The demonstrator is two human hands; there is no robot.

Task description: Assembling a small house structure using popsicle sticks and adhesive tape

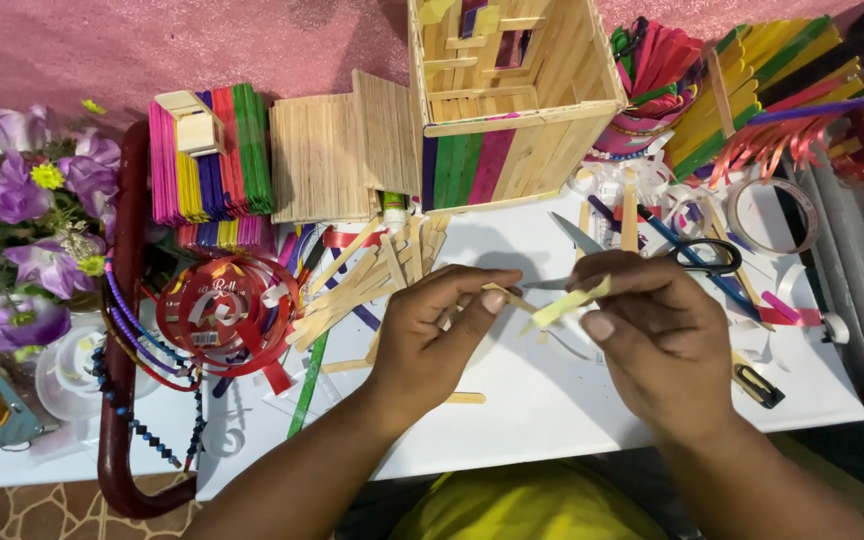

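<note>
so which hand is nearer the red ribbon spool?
Left. The left hand sits just right of the red ribbon spool; the right hand is farther right, beyond it.

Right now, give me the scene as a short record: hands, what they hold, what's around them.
left hand: pinches a plain wooden stick at its fingertips
right hand: pinches a pale yellow stick
surface: white table
behind hands: open stick-built house with coloured front
left of hands: loose pile of plain sticks, red ribbon spool
right of hands: scissors, tape roll
far left: purple flowers
</note>
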